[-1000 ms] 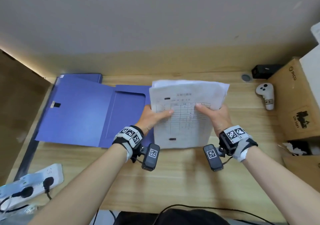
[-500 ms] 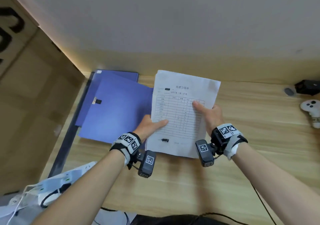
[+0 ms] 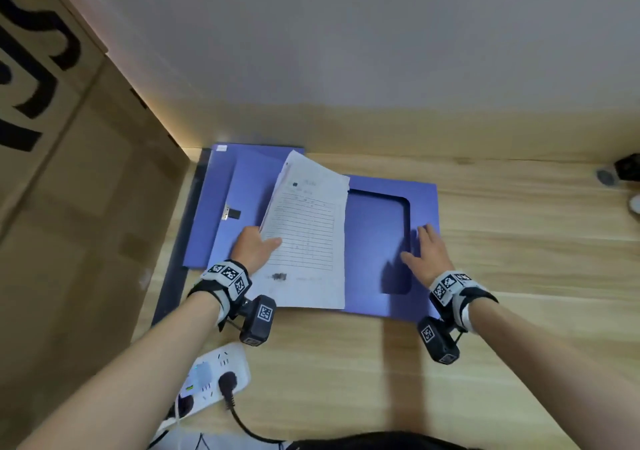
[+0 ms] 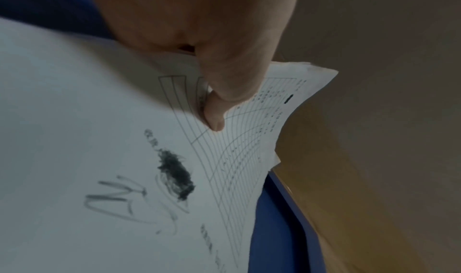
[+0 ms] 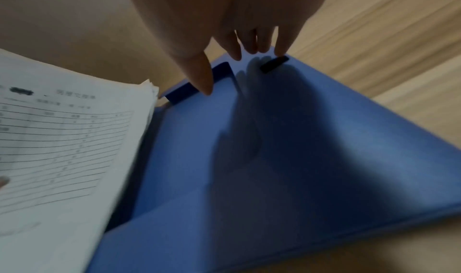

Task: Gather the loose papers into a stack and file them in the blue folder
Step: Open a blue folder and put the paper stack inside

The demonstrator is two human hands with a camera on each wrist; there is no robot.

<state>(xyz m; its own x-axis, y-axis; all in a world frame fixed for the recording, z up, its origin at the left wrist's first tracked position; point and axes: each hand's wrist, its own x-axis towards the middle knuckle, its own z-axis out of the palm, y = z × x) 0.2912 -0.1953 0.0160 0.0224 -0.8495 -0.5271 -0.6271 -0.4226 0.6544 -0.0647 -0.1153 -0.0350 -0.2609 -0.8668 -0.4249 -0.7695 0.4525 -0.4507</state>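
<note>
The blue folder (image 3: 374, 241) lies open on the wooden desk, its right half with a cut-out pocket flap (image 5: 286, 139). A stack of printed papers (image 3: 304, 238) stands tilted over the folder's middle. My left hand (image 3: 256, 247) pinches the stack's left edge, thumb on the top sheet (image 4: 214, 117). My right hand (image 3: 427, 252) lies over the folder's right flap with fingers straight (image 5: 249, 46), holding nothing. The stack's layered edge shows at the left of the right wrist view (image 5: 75, 139).
A large cardboard box (image 3: 69, 207) stands against the desk's left side. A white power strip (image 3: 211, 380) with a black plug lies near the front left. Small dark objects (image 3: 623, 169) sit at the far right; bare desk (image 3: 519, 241) stretches right of the folder.
My right hand let go of the stack and moved right onto the folder's flap. The left hand alone now holds the papers, moved over the open folder; the view swung left.
</note>
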